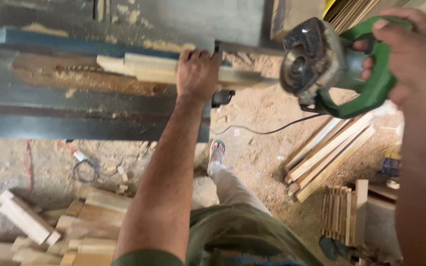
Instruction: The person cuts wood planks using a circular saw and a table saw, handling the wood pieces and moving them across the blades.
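Offcuts [65, 226]: pale wood blocks lying piled on the floor at lower left, one block [25, 217] sitting apart and tilted.

Counter [75, 113]: dark, dusted with sawdust, running across the upper left.

Plank [87, 79]: brown, lying flat on the counter beneath a paler piece.

Strip [144, 68]: pale wood, lying lengthwise on the plank, its right end reaching past the counter edge toward the saw.

Left hand [197, 73]: resting palm-down on the strip, fingers [198, 54] curling over its far edge and pressing it down; closed loosely around the wood.

Foot [216, 150]: in a sandal, standing on the sawdust-covered floor below the left hand.

Cord [267, 130]: black, trailing across the floor from the saw.

Saw [321, 64]: circular, grey guard with green handle, hovering just past the strip's right end; whether the blade is touching the wood cannot be told.

Right hand [410, 54]: wrapping the saw's green handle, fingers closed tightly around it.

Slats [329, 155]: pale lengths lying bundled at a slant on the floor under the saw.

Stack [346, 212]: short boards standing on edge at lower right.
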